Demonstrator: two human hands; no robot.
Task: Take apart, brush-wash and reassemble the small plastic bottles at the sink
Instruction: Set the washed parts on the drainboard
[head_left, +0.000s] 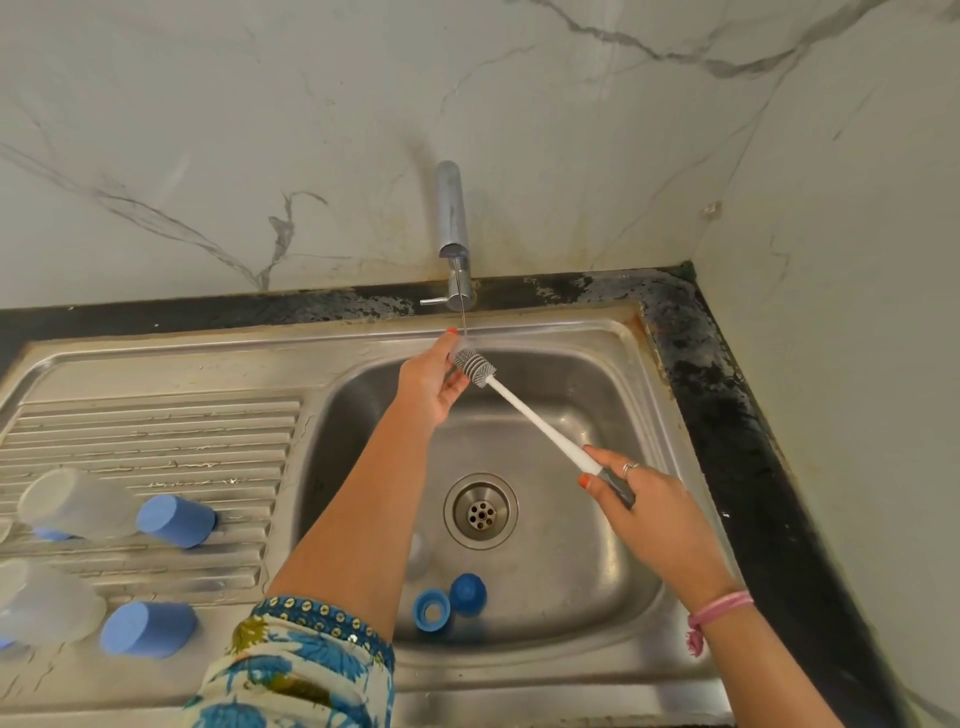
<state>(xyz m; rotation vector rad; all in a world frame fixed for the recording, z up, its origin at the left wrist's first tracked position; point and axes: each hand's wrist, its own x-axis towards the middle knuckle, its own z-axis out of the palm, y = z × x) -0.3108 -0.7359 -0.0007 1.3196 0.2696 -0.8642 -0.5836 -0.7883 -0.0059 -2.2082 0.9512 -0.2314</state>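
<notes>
Both arms reached out over the sink (613, 358), the left from a blue-flowered sleeve (296, 670), the right bare with a pink band (719, 608) at the wrist.

The left hand (431, 382) was raised under the tap (453, 228), palm turned toward the right, fingers upright and loosely bent around the head of the brush (524, 410). A thin stream of water (461, 306) fell from the spout onto the fingertips and the grey bristles. Something clear may have sat between those fingers at the bristles, but it was too faint to tell.

The right hand (636, 501) was lower and nearer the body, over the right half of the basin. Its fingers were wrapped round the grey grip at the end of the brush, thumb laid along the white shaft. The shaft ran up and left from it to the left hand.

In the basin, near its front wall, lay two blue caps (449, 600) touching each other, with a pale blurred piece (418, 553) just behind them. On the drainboard (156, 431) at the left lay two clear bottles (78, 501) on their sides, each with a blue cup (175, 520) just to its right.
</notes>
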